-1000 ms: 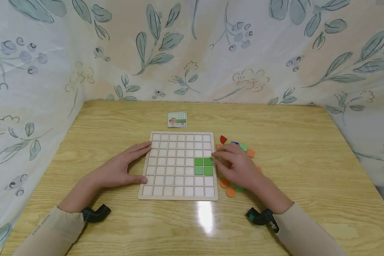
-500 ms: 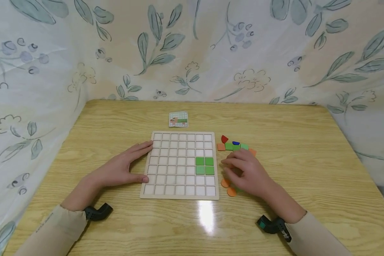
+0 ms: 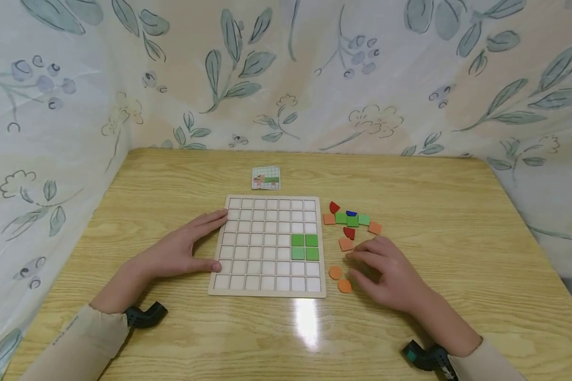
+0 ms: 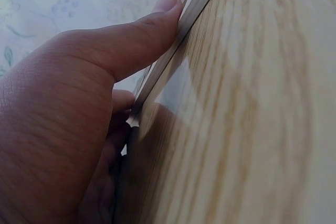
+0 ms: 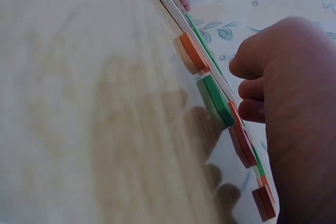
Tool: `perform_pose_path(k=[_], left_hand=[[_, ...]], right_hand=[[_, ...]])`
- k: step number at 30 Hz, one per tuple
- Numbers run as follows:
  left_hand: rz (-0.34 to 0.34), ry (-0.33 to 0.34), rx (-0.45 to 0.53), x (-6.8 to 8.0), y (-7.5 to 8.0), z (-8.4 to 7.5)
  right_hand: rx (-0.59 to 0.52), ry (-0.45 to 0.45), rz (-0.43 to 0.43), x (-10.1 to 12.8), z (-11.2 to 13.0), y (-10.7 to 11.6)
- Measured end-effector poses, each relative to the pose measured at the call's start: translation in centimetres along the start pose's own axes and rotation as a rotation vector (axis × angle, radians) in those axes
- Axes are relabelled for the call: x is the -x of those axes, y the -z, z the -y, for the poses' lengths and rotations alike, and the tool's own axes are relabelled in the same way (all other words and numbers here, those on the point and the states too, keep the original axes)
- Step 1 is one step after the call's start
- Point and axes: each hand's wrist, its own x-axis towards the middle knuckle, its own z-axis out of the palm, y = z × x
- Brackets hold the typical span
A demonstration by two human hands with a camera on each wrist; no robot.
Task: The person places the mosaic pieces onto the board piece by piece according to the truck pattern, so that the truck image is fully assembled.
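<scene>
1. The head view shows the left hand (image 3: 178, 251) lying flat, fingers straight and together, against the left edge of the pale wooden grid board (image 3: 268, 246); four green square tiles (image 3: 304, 247) fill cells on its right side.
2. The left wrist view adds the thumb (image 4: 131, 43) pressing the board's edge.
3. The right hand (image 3: 391, 272) hovers over loose tiles right of the board, fingers curled, holding nothing visible.
4. The right wrist view shows a green tile (image 5: 218, 100) under those fingers, hidden from the head view.
5. Two orange round tiles (image 3: 339, 279) lie nearby; a small pattern card (image 3: 266, 178) sits behind the board.
</scene>
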Motion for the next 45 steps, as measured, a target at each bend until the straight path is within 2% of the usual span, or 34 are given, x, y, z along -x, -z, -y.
perform_pose_path(k=[14, 34, 38, 45], left_hand=[[-0.015, -0.020, 0.004, -0.2, -0.2, 0.1], [-0.008, -0.001, -0.004, 0.0, -0.3, 0.1], [-0.019, -0.007, -0.008, -0.1, -0.5, 0.1], [-0.031, -0.015, -0.005, -0.1, -0.6, 0.2]], right_hand=[[0.028, -0.089, 0.079, 3.0, 0.7, 1.1], [0.039, -0.093, 0.091, 2.9, 0.2, 0.6], [0.035, -0.067, 0.074, 2.7, 0.0, 0.5], [0.026, 0.071, 0.006, 1.8, -0.7, -0.1]])
